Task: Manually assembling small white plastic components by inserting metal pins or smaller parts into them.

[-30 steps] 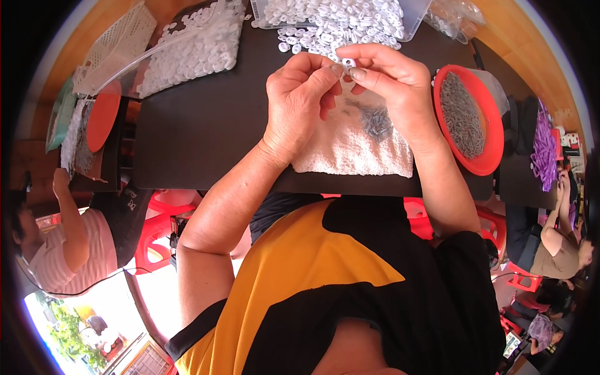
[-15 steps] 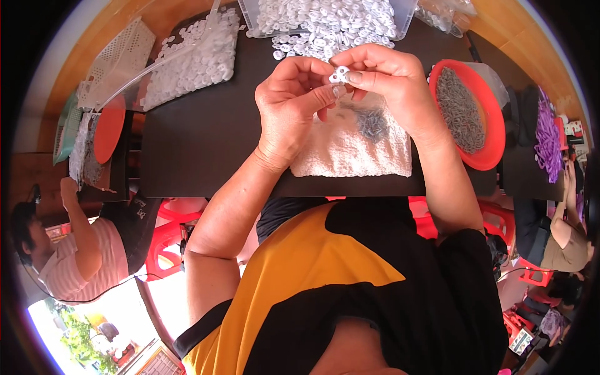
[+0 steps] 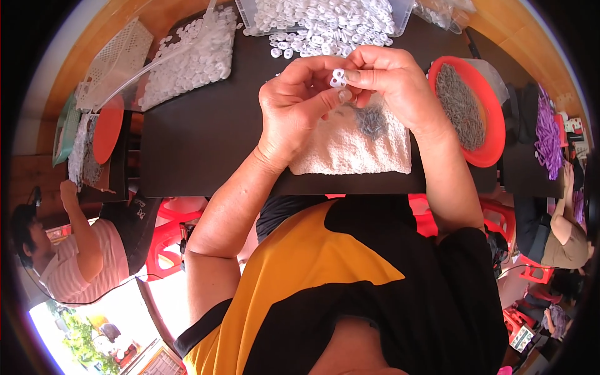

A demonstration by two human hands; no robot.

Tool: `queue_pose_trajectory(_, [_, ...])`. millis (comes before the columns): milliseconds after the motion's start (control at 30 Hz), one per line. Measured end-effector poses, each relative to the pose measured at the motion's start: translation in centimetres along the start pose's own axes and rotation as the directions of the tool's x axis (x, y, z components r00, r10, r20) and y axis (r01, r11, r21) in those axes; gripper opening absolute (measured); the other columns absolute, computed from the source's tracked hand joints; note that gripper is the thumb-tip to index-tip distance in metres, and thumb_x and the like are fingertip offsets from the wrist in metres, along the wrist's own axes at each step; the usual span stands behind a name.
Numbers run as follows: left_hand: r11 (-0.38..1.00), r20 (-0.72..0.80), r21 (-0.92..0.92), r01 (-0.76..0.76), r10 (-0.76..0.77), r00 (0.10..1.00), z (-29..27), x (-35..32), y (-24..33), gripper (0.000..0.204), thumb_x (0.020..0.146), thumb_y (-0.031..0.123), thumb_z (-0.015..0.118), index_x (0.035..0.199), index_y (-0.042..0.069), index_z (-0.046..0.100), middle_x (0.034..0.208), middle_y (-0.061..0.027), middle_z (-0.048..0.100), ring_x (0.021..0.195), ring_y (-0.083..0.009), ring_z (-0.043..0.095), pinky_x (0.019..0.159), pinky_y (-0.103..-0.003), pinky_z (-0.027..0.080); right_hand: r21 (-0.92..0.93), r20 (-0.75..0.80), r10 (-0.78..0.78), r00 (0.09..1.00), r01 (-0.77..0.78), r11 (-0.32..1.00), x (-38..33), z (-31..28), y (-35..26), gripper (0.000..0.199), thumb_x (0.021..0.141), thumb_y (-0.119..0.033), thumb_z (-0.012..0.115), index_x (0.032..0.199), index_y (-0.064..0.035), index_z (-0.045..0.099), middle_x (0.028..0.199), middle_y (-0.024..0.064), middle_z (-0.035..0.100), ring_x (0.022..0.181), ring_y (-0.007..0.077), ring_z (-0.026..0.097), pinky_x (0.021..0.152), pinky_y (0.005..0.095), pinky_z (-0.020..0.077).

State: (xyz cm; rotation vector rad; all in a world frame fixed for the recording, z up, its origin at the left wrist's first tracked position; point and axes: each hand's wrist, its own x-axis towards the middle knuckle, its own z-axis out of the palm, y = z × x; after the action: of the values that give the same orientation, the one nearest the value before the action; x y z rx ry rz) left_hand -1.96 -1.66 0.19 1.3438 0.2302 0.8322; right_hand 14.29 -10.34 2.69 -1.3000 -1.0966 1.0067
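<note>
A small white plastic piece with dark holes (image 3: 338, 79) is held up between my two hands, above the far edge of a cream towel (image 3: 350, 153). My right hand (image 3: 394, 84) is closed, with its thumb pressed against the piece's right side. From the left, my left hand (image 3: 294, 103) is closed around the piece, its thumb just below it and its curled fingers partly hidden. On the towel under my hands lies a small heap of thin grey metal bits (image 3: 371, 121). Loose white plastic pieces (image 3: 325, 44) are spread just beyond my fingers.
A clear bin (image 3: 405, 19) of white pieces stands at the back, and a clear bag of white pieces (image 3: 187, 69) lies left. To the right is a red dish (image 3: 495, 125) of grey metal bits. Other people (image 3: 94, 250) sit at both sides, near a purple bundle (image 3: 549, 134).
The white piece has turned and dropped slightly between my fingers. My left thumb has shifted a little to the right, and my right hand has barely moved.
</note>
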Motion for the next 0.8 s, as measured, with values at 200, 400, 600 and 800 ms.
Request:
queue_pose_trajectory(200, [0.996, 0.077, 0.078, -0.048, 0.042, 0.996, -0.36, 0.13, -0.58, 0.035, 0.078, -0.008, 0.073, 0.111, -0.002, 0.063, 0.097, -0.0064, 0.068, 0.083, -0.0092, 0.063, 0.059, -0.020, 0.048, -0.068, 0.098, 0.039, 0.994, -0.033, 0.997, -0.01, -0.81, -0.33, 0.019, 0.086, -0.022, 0.060, 0.087, -0.0031, 0.065, 0.075, 0.0005, 0.062, 0.069, 0.0093, 0.060, 0.062, 0.0239, 0.0467])
queue_pose_trajectory(400, [0.997, 0.080, 0.067, -0.027, 0.022, 0.997, -0.25, -0.08, -0.08, 0.032, 0.078, -0.007, 0.073, 0.107, -0.002, 0.061, 0.094, -0.0073, 0.068, 0.084, -0.0116, 0.065, 0.068, -0.023, 0.053, -0.051, 0.095, 0.081, 0.992, -0.076, 0.996, -0.32, -0.49, -0.57, 0.019, 0.088, -0.021, 0.059, 0.086, -0.0032, 0.064, 0.074, 0.0004, 0.062, 0.066, 0.0084, 0.060, 0.059, 0.0221, 0.0463])
queue_pose_trajectory(600, [0.987, 0.091, 0.115, -0.109, 0.099, 0.991, -0.38, -0.06, -0.78, 0.032, 0.077, -0.003, 0.076, 0.104, -0.001, 0.061, 0.092, -0.0084, 0.068, 0.082, -0.0125, 0.067, 0.075, -0.026, 0.057, -0.027, 0.097, 0.064, 0.993, -0.062, 0.998, -0.26, -0.38, -0.46, 0.018, 0.089, -0.019, 0.059, 0.086, -0.0030, 0.065, 0.071, 0.0008, 0.062, 0.064, 0.0087, 0.060, 0.058, 0.0214, 0.0461])
queue_pose_trajectory(800, [0.979, 0.127, 0.155, -0.133, 0.113, 0.985, -0.63, -0.20, -0.26, 0.031, 0.077, -0.004, 0.076, 0.104, -0.002, 0.060, 0.092, -0.0072, 0.067, 0.080, -0.0120, 0.065, 0.075, -0.025, 0.055, -0.014, 0.129, 0.077, 0.989, -0.076, 0.997, -0.41, -0.07, -0.62, 0.019, 0.089, -0.019, 0.058, 0.087, -0.0009, 0.065, 0.070, 0.0017, 0.062, 0.061, 0.0088, 0.060, 0.053, 0.0206, 0.0442])
